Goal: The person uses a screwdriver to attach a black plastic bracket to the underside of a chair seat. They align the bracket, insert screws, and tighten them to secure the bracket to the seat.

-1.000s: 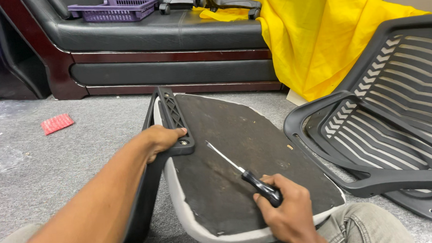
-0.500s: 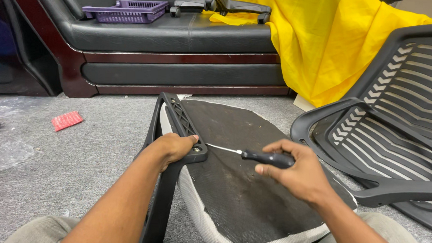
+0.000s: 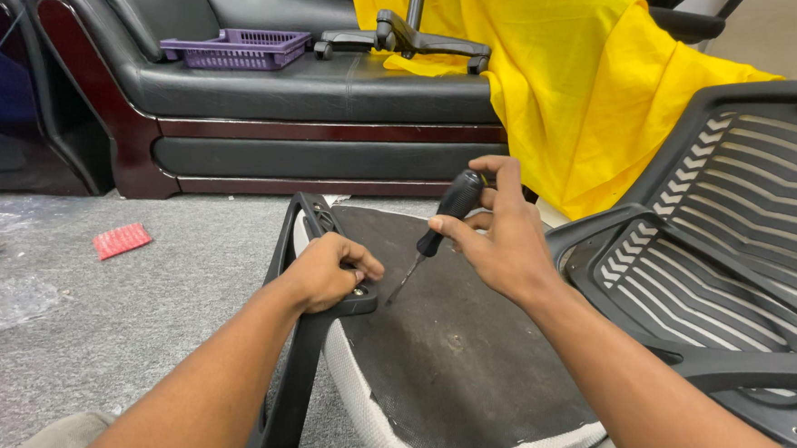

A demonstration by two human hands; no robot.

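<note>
Black-handled screwdriver [image 3: 444, 223] pinched in right hand [image 3: 500, 246], tip aimed toward 7 o'clock at the armrest bracket [image 3: 315, 283], where left hand [image 3: 324, 273] fingers stay curled tight on it, over the upturned seat [image 3: 460, 357].

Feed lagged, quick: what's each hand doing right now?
Left hand: closed on the black armrest bracket.
Right hand: closed, holding the screwdriver.

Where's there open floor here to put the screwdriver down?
Bare grey carpet lies left of the upturned chair seat, between the red packet and the left hand. The right side is crowded: the chair backrest lies against the seat, near the right hand holding the screwdriver.
</note>
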